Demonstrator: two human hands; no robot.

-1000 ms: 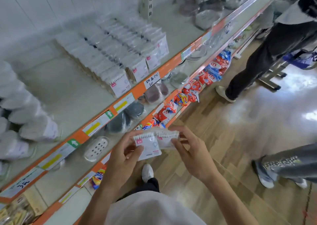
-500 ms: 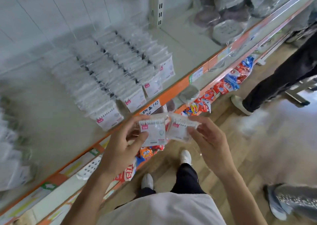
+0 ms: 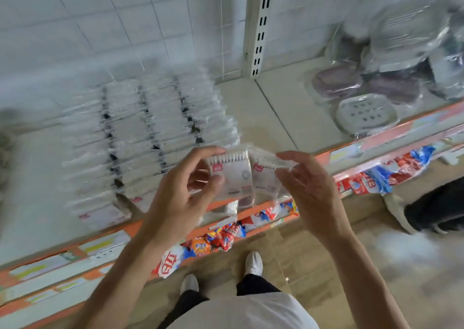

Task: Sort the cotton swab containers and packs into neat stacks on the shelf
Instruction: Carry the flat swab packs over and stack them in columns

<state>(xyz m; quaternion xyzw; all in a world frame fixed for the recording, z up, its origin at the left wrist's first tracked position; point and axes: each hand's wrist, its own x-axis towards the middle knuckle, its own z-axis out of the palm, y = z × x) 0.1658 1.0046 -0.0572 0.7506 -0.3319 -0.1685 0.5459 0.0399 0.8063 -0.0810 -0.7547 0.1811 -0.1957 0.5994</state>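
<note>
Blurring hides shelved packs (image 3: 150, 133) behind hands.

A white tiled wall (image 3: 105, 25) backs a pale shelf (image 3: 273, 118) with an orange front edge, split by a slotted white upright (image 3: 259, 27). Clear-wrapped soap dishes (image 3: 367, 114) sit on the shelf at the right, and bright snack packs (image 3: 221, 241) line a lower tier (blurred). The wooden floor (image 3: 376, 261) below shows a soft glare of light.
</note>
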